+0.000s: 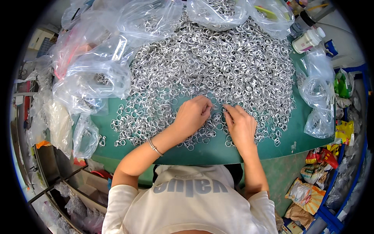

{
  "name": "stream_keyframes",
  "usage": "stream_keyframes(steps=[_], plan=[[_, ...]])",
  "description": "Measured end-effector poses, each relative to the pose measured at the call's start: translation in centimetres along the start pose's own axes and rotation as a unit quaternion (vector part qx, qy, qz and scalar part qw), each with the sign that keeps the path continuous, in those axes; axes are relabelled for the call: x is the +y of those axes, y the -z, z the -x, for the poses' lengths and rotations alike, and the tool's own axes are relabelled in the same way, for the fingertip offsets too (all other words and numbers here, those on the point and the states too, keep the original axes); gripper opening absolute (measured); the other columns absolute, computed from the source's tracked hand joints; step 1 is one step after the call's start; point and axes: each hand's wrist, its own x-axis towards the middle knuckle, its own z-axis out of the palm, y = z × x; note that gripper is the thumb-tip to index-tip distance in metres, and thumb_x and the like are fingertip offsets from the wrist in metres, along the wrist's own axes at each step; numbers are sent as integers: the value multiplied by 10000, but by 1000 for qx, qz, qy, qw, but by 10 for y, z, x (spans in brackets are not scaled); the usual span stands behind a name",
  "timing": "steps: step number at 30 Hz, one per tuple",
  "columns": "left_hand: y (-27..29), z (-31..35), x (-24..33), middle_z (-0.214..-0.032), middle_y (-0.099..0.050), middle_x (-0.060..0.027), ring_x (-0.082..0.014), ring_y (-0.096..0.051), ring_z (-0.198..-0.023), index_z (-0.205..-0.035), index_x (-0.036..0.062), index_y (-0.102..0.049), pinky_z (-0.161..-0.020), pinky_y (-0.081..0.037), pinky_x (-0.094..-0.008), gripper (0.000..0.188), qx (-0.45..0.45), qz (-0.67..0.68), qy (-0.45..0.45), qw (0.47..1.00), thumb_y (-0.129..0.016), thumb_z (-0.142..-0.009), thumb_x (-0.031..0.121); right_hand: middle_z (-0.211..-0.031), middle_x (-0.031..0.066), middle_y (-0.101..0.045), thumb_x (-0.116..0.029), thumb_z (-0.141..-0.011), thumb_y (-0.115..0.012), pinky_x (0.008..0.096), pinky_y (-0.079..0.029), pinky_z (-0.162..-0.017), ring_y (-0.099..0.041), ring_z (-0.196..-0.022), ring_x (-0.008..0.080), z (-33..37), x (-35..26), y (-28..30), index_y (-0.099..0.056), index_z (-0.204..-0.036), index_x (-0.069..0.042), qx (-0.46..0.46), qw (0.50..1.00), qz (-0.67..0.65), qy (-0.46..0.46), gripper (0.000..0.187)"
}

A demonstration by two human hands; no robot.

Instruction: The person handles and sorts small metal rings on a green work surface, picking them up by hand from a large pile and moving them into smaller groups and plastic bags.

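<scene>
Sat at a green table with a curved near edge. Clear plastic bags heaped left of the fingers and beyond them. More bags lay right of the fingers, by a white bottle further off. Blue shelving stood far right, with coloured packets piled low beside it. Dark racks with cardboard boxes stood low on the left. Lit evenly and brightly, without hard shadows.
</scene>
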Motion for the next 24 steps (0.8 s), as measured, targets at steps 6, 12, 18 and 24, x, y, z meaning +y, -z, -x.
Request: stream_keyframes(steps=[6,12,18,24], plan=[[7,5,0,-738,-581,-107,-260,-573,-588,-863,12,-628,-557,-463,-347,94,42,-67,19,997,-654,-773,16,-759,115,-594,-49,-808,-598,406,-484,-529,-628,-631,318,-10,0,-10,-633,-873,-31,-28,998,43,32,75],[10,14,-1,-770,-583,-99,-305,-592,-635,-923,51,-652,-565,-475,-384,132,-48,-115,-96,988,-664,-792,59,-746,94,-595,-14,-804,-609,298,-420,-445,-515,-513,194,-11,19,-3,-590,-895,-18,9,935,-343,-89,94],[9,10,-5,-737,-544,-56,-224,-553,-595,-934,60,-660,-541,-459,-320,110,-75,-40,-60,995,-646,-831,96,-1022,174,-572,1,-847,-530,211,-347,-381,-481,-551,124,-2,26,20,-549,-1002,-7,-42,521,-815,-248,157],[35,13,-16,-831,-543,-69,-131,-472,-659,-1006,-8,-571,-481,-389,-191,172,-105,610,253,744,-582,-876,104,-658,51,-609,-77,-792,-706,291,-455,-506,-584,-563,146,17,12,21,-701,-910,-28,-81,953,-281,-78,128]])
